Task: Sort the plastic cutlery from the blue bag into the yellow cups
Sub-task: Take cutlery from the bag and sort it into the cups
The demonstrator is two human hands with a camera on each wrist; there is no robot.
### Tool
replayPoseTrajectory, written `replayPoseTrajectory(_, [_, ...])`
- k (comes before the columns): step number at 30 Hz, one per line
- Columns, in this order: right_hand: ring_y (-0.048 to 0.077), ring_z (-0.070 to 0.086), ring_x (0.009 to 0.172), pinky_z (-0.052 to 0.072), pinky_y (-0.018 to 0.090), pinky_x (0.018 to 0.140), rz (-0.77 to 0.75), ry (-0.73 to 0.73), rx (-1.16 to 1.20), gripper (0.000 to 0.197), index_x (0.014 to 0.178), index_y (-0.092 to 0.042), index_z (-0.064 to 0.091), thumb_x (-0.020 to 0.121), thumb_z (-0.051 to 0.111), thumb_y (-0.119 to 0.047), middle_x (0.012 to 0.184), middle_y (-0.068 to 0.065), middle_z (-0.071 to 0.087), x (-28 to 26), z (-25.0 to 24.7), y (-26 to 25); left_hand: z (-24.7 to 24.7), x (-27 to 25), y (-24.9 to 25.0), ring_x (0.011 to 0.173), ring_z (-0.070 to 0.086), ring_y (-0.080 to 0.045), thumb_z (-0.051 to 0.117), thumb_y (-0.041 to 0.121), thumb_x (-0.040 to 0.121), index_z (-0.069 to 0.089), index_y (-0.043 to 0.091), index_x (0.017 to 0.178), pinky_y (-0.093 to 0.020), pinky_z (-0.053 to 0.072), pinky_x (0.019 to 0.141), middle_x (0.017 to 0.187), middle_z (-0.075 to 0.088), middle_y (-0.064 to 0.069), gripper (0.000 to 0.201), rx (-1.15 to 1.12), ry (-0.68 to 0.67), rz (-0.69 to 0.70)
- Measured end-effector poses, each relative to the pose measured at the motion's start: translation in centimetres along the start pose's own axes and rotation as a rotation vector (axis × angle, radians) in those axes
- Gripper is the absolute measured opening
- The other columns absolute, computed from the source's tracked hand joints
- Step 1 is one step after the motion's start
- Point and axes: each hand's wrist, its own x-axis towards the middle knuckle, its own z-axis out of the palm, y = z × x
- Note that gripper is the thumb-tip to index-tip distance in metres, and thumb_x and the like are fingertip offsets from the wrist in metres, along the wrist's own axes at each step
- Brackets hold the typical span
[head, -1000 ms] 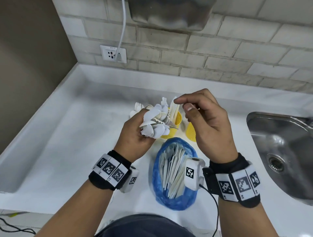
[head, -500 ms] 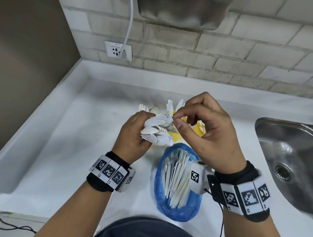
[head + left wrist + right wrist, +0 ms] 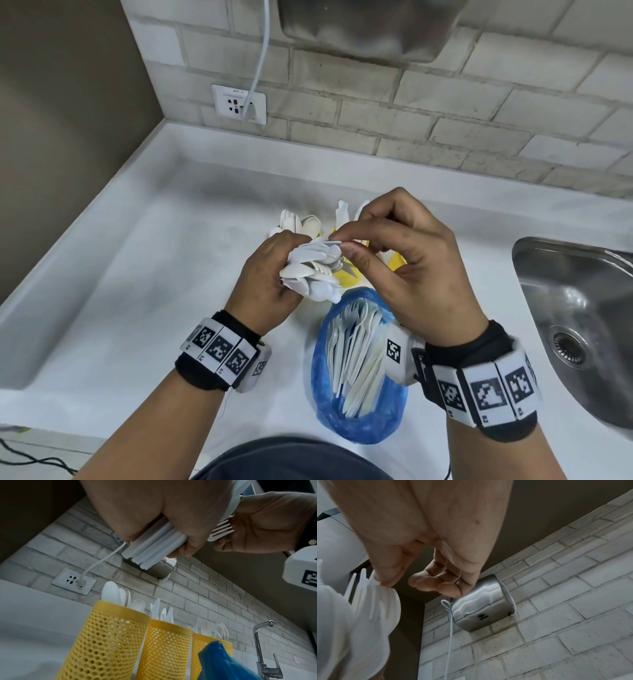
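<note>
My left hand (image 3: 274, 270) grips a bundle of white plastic cutlery (image 3: 311, 274) above the counter; its handles (image 3: 154, 545) stick out below the fist. My right hand (image 3: 342, 245) pinches one white piece at the top of that bundle with thumb and forefinger, and a fork head (image 3: 221, 531) lies against its palm. Three yellow mesh cups (image 3: 106, 639) (image 3: 164, 649) (image 3: 202, 642) stand in a row behind the hands: spoons (image 3: 301, 222) in the left one, other white pieces in the rest. The blue bag (image 3: 359, 421) lies open in front, with several pieces inside.
A steel sink (image 3: 582, 308) with its tap (image 3: 260, 642) is at the right. On the brick wall hang a socket with a white cable (image 3: 239, 102) and a steel box (image 3: 370, 27). The white counter (image 3: 137, 291) has a raised rim on the left.
My right hand has come down from above the cups to the top of the bundle and now pinches a piece there. The left hand keeps hold of the bundle.
</note>
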Motion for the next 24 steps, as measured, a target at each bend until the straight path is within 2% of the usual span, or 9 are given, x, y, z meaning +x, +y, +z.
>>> replayPoseTrajectory(2, [0.022, 0.058, 0.079, 0.05, 0.033, 0.07, -0.03, 0.003, -0.013, 0.012, 0.104, -0.008, 0.079, 0.094, 0.073, -0.005, 0.094, 0.008, 0.056, -0.1, 0.1, -0.3, 0.2, 0.0, 0.0, 0.091, 0.061, -0.002, 0.055, 0.027, 0.081, 0.063, 0.022, 0.104, -0.009, 0.043, 0.08, 0.098, 0.065, 0.013, 0.025, 0.007, 0.002, -0.004])
replayPoseTrajectory(3, [0.022, 0.058, 0.077, 0.05, 0.034, 0.069, -0.045, 0.013, -0.019, 0.011, 0.103, -0.007, 0.078, 0.094, 0.073, -0.005, 0.093, 0.008, 0.056, -0.2, 0.1, -0.4, 0.2, -0.1, 0.1, 0.091, 0.058, 0.008, 0.054, 0.027, 0.08, 0.06, 0.027, 0.105, -0.006, 0.041, 0.081, 0.097, 0.062, 0.021, 0.025, 0.018, 0.003, -0.005])
replayPoseTrajectory(5, [0.021, 0.057, 0.075, 0.05, 0.032, 0.069, -0.067, 0.045, -0.03, 0.01, 0.102, -0.006, 0.078, 0.093, 0.073, -0.004, 0.091, 0.008, 0.056, -0.2, 0.0, -0.8, 0.2, -0.1, 0.2, 0.094, 0.054, 0.018, 0.053, 0.027, 0.08, 0.057, 0.032, 0.106, -0.001, 0.038, 0.082, 0.098, 0.059, 0.033, 0.027, 0.007, 0.013, -0.012])
replayPoseTrajectory(9, [0.021, 0.057, 0.071, 0.049, 0.03, 0.068, -0.091, 0.118, -0.03, 0.009, 0.1, -0.004, 0.077, 0.093, 0.072, -0.003, 0.089, 0.01, 0.058, -0.2, -0.5, -1.7, -0.1, -0.1, 0.8, 0.092, 0.053, 0.022, 0.053, 0.026, 0.08, 0.053, 0.035, 0.106, 0.001, 0.037, 0.08, 0.104, 0.056, 0.047, 0.027, -0.03, 0.022, 0.002])
replayPoseTrajectory(14, [0.017, 0.059, 0.076, 0.047, 0.024, 0.072, -0.103, 0.176, 0.029, 0.009, 0.101, -0.01, 0.07, 0.095, 0.066, -0.005, 0.092, 0.009, 0.06, -0.3, -0.6, -2.6, -0.3, 0.3, 1.6, 0.088, 0.056, 0.016, 0.053, 0.026, 0.08, 0.044, 0.055, 0.104, -0.003, 0.039, 0.077, 0.1, 0.059, 0.042, 0.039, -0.074, 0.009, -0.004])
replayPoseTrajectory(16, [0.018, 0.058, 0.077, 0.048, 0.026, 0.073, -0.063, 0.122, 0.041, 0.012, 0.105, -0.007, 0.072, 0.094, 0.068, -0.01, 0.094, 0.007, 0.058, -0.2, -0.3, -2.4, -0.2, 0.2, 1.5, 0.086, 0.056, 0.015, 0.054, 0.025, 0.08, 0.043, 0.054, 0.105, -0.003, 0.039, 0.075, 0.096, 0.061, 0.037, 0.04, -0.073, 0.003, -0.004])
replayPoseTrajectory(19, [0.017, 0.055, 0.077, 0.047, 0.026, 0.073, -0.033, 0.076, 0.044, 0.016, 0.108, -0.007, 0.077, 0.093, 0.073, -0.003, 0.094, 0.01, 0.056, -0.1, 0.2, -2.0, 0.1, -0.1, 1.0, 0.086, 0.057, 0.011, 0.054, 0.024, 0.08, 0.052, 0.042, 0.109, -0.008, 0.042, 0.077, 0.091, 0.061, 0.029, 0.034, -0.085, -0.003, -0.025])
replayPoseTrajectory(24, [0.019, 0.058, 0.076, 0.047, 0.023, 0.073, -0.073, 0.154, 0.055, 0.017, 0.105, -0.014, 0.073, 0.094, 0.07, -0.002, 0.091, 0.013, 0.058, 0.0, -0.2, -2.8, -0.1, -0.1, 1.2, 0.085, 0.056, 0.012, 0.051, 0.027, 0.08, 0.042, 0.054, 0.105, -0.008, 0.041, 0.077, 0.092, 0.059, 0.027, 0.038, -0.081, 0.008, -0.023])
